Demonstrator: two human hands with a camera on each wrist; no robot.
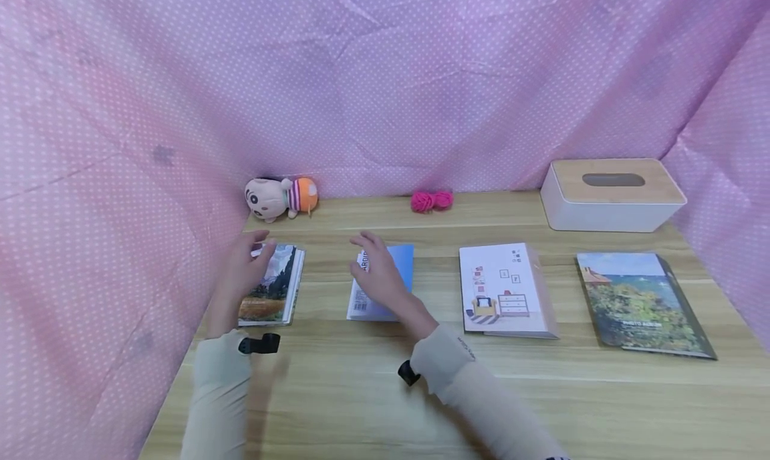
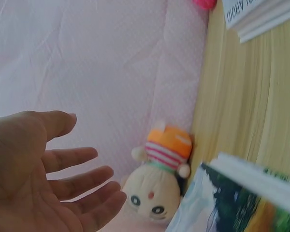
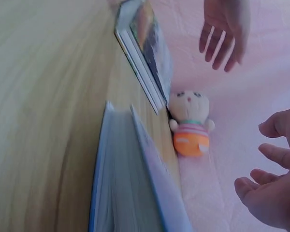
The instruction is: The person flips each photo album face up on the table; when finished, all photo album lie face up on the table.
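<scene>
My left hand (image 1: 243,269) hovers over the left edge of a landscape-covered album (image 1: 279,289), its fingers spread and relaxed around nothing. In the left wrist view the hand (image 2: 58,179) is apart from that album (image 2: 232,203). Above a blue and white album (image 1: 402,266) is my right hand (image 1: 381,276), fingers loosely bent, partly hiding the cover. The right wrist view shows this thick album (image 3: 125,179) with its pages edge-on and the right hand (image 3: 275,179) away from it, holding nothing.
A plush doll (image 1: 279,198) and a pink yarn bundle (image 1: 432,201) lie along the back by the pink curtain (image 1: 391,99). To the right are a white album with a room drawing (image 1: 499,289), a garden-covered photo album (image 1: 640,306) and a tissue box (image 1: 610,209).
</scene>
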